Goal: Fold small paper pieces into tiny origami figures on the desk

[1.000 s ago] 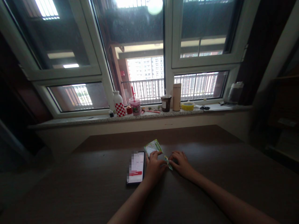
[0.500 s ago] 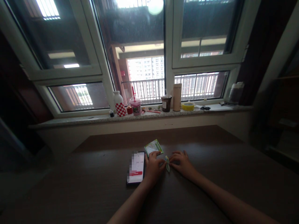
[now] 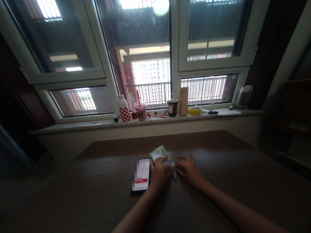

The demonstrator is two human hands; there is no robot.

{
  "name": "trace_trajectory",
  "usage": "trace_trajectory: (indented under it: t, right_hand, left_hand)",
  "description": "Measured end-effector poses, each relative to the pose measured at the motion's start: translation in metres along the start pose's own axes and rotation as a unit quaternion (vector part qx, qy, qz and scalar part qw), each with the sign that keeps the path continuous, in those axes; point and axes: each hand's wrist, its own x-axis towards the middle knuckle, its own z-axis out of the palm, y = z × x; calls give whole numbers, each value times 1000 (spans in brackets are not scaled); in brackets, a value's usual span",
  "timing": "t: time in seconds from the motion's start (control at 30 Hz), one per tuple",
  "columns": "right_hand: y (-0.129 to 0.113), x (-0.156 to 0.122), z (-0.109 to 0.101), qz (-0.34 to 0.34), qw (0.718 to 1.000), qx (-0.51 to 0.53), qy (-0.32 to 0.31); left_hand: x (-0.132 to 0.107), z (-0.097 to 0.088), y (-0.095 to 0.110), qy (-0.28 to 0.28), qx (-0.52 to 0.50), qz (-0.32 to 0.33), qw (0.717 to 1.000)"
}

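our left hand (image 3: 159, 174) and right hand (image 3: 190, 170) pinch a small green-and-white piece (image 3: 174, 174) from either side over the middle of the table (image 3: 97, 200), probably to steady it. a green-edged card (image 3: 158, 152) lies just beyond our left fingers; left of them, a phone (image 3: 143, 176) faces up, presumably for easy reading.

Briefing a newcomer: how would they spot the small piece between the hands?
On the brown table, the left hand and right hand are close together. Between them is the small greenish piece, much narrower than the flat card and phone nearby.
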Motion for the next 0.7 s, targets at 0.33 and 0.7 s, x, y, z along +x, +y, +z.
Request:
trace_trajectory:
  t: [0.33,0.7]
  right_hand:
    - [-3,4,9,30,998,-50,-15]
    - [-3,6,20,87,994,-54,-26]
  left_hand:
    - [1,2,9,3,20,-19,1000]
    - [4,12,12,-9,52,-85,995]
